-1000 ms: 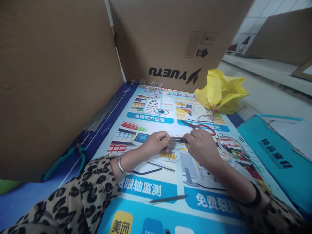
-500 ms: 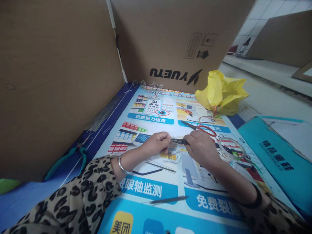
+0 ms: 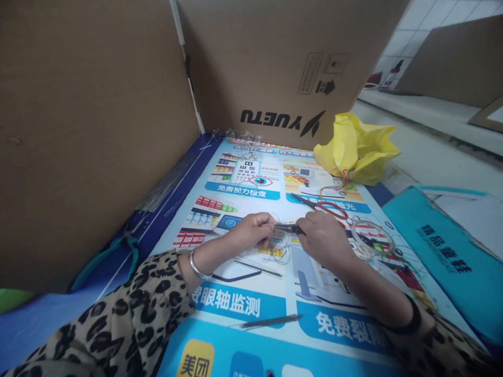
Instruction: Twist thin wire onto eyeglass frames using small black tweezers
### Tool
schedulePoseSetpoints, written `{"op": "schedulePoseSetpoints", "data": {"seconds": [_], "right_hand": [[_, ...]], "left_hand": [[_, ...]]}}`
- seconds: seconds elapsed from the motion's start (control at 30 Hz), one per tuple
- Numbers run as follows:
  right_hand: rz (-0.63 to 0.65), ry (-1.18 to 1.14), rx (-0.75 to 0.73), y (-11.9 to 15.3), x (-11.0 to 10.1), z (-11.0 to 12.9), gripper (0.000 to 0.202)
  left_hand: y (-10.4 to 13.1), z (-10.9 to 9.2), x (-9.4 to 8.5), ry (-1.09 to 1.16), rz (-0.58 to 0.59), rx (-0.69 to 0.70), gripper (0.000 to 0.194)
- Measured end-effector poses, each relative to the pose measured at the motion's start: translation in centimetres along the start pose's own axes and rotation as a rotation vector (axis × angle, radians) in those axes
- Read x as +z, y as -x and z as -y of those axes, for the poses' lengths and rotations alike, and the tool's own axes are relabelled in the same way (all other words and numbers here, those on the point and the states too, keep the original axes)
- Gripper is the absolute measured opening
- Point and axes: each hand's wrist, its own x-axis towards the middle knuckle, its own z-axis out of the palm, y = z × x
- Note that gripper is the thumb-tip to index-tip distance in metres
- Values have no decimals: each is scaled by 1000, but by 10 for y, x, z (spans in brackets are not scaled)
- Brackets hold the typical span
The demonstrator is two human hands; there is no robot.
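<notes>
- The left hand comes in from the left, thumb and finger pinching what looks like thin wire; it is blurry there.
- The right hand comes from the other side, knuckles up, wrapped around the pliers.
- The pliers point at the left fingertips.
- The wire loops between both hands, above the poster.

The pliers look metallic, the cardboard matt, the bracelet glossy.
</notes>
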Motion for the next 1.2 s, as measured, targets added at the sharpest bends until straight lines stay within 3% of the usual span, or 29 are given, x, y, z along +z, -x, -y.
{"op": "schedulePoseSetpoints", "data": {"seconds": [0.43,0.8,1.03,1.2], "right_hand": [[-25,30,10,-1,-2,5,17],[49,30,8,0,-4,8,14],[42,68,52,3,-5,11,16],[-16,61,-4,1,-5,5,16]], "left_hand": [[0,-3,-5,58,107,-57,9],[0,-4,-7,115,155,-80,6],[0,-4,-7,117,163,-70,6],[1,-7,-6,78,132,-73,10]]}}
